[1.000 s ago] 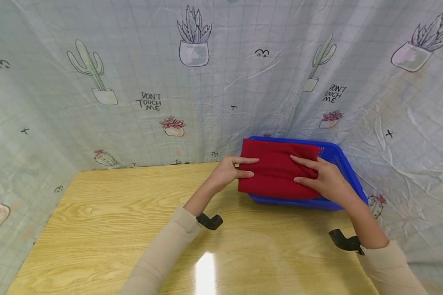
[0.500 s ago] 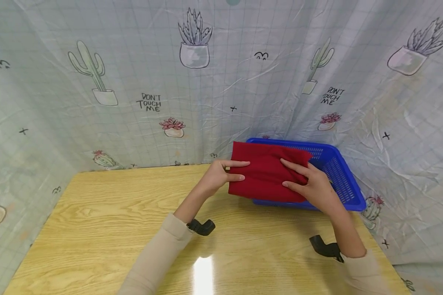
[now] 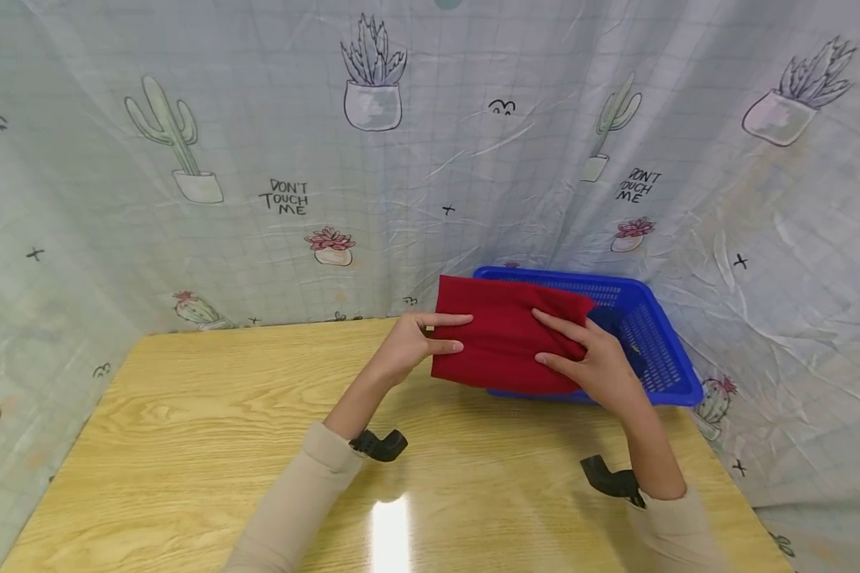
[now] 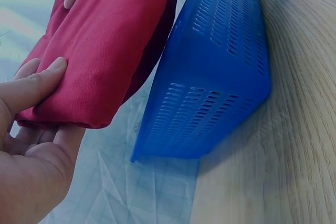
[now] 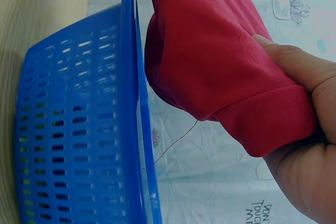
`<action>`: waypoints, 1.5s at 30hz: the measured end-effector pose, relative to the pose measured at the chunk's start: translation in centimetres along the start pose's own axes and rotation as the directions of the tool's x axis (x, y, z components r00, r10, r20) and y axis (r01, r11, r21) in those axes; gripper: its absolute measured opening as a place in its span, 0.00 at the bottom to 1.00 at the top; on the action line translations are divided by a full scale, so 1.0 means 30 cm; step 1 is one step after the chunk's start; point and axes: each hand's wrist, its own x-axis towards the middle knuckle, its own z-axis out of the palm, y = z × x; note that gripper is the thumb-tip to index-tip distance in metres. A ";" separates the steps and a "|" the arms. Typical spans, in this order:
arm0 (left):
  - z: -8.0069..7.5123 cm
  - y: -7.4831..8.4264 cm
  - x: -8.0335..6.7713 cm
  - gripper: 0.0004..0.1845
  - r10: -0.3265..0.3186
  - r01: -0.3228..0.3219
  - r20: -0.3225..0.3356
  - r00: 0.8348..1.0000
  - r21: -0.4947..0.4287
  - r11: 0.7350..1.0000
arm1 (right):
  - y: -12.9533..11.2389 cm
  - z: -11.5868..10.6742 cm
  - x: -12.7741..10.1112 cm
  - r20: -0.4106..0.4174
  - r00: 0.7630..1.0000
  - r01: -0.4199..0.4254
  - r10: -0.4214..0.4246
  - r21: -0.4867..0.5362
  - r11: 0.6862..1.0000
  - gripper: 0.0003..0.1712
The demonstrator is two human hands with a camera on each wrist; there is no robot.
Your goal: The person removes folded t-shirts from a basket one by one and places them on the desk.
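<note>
A folded red cloth (image 3: pixel 502 338) is held up over the left part of a blue plastic basket (image 3: pixel 670 350). My left hand (image 3: pixel 408 342) grips its left end, thumb and index finger on top and the other fingers underneath, as the left wrist view shows. At the opposite end my right hand (image 3: pixel 598 362) pinches the cloth the same way. In the right wrist view the cloth (image 5: pixel 220 61) hangs above the basket rim (image 5: pixel 134 103), and a loose red thread trails from its edge. Dark blue fabric (image 3: pixel 605 320) lies inside the basket, partly hidden by the cloth and right hand.
The basket stands on a wooden table (image 3: pixel 222 430) near its back right corner. A curtain (image 3: pixel 401 183) printed with potted cacti hangs behind the table and along its sides. Black mounts, such as the left one (image 3: pixel 380 446), are strapped to both wrists.
Both hands have carried the red cloth leftward across the basket. More of the basket's right interior, including the dark blue fabric, now shows.
</note>
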 end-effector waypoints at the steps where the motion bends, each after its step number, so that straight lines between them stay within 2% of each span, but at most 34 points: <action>1: -0.004 -0.001 -0.004 0.23 -0.003 0.003 -0.004 1.000 -0.002 1.000 | -0.002 0.004 0.003 0.001 1.000 0.000 0.000 0.005 1.000 0.36; 7: -0.026 0.000 -0.024 0.22 -0.011 0.010 -0.026 1.000 -0.017 1.000 | -0.009 0.027 0.014 -0.003 1.000 0.019 -0.019 0.061 0.998 0.37; 12: -0.054 0.005 -0.048 0.22 -0.015 0.014 -0.044 0.999 -0.015 1.000 | -0.024 0.052 0.025 0.000 1.000 0.027 -0.027 0.102 0.994 0.43; 17: -0.087 0.017 -0.075 0.23 -0.030 0.028 -0.062 0.998 -0.044 0.999 | -0.045 0.080 0.036 -0.065 0.997 0.058 -0.048 0.157 0.986 0.44; 24: -0.131 0.033 -0.101 0.23 -0.026 0.020 -0.109 0.994 -0.058 0.998 | -0.085 0.135 0.047 -0.198 0.979 0.087 -0.045 0.205 0.975 0.31; 29: -0.160 0.031 -0.123 0.24 -0.022 0.011 -0.133 0.991 -0.081 0.997 | -0.113 0.174 0.056 -0.249 0.968 0.111 -0.038 0.285 0.952 0.16; 33: -0.182 0.023 -0.142 0.24 -0.029 0.016 -0.134 0.990 -0.103 0.995 | -0.135 0.201 0.066 -0.287 0.957 0.140 -0.050 0.300 0.944 0.07; 37: -0.208 0.019 -0.163 0.24 -0.025 0.011 -0.153 0.988 -0.092 0.996 | -0.153 0.227 0.080 -0.298 0.951 0.177 -0.087 0.288 0.941 0.10; 41: -0.236 0.026 -0.190 0.24 -0.015 0.008 -0.179 0.984 -0.044 0.999 | -0.197 0.239 0.089 -0.260 0.958 0.202 -0.121 0.314 0.928 0.17; 45: -0.263 0.035 -0.217 0.24 -0.016 0.014 -0.197 0.980 -0.012 1.000 | -0.250 0.240 0.099 -0.219 0.965 0.212 -0.141 0.340 0.916 0.19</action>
